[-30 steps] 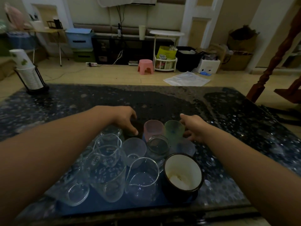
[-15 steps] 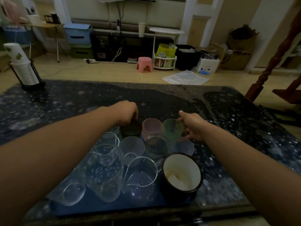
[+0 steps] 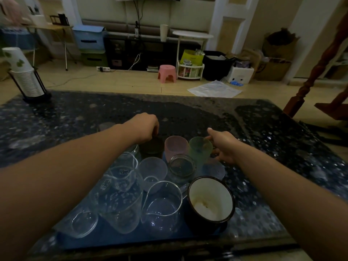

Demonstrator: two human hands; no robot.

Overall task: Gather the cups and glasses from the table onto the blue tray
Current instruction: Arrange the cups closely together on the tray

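Note:
A blue tray [image 3: 116, 241] lies at the near edge of the dark speckled table, crowded with several clear glasses, a clear jar [image 3: 181, 167], a pink cup [image 3: 176, 146], a green cup [image 3: 200, 148], a dark cup [image 3: 152, 146] and a white-lined enamel mug [image 3: 210, 199]. My left hand [image 3: 145, 127] hangs curled over the dark cup's rim at the tray's far end and grips it from above. My right hand [image 3: 221, 144] wraps the green cup's right side, thumb at the rim.
A rack of stacked paper cups [image 3: 25, 76] stands on the table's far left corner. The dark speckled table [image 3: 282, 147] stretches to the right and far side. A wooden post [image 3: 308, 80] rises beyond the right edge.
My left hand has lifted slightly and curled onto the dark cup's rim. My right hand stays against the green cup. The view has tilted a little.

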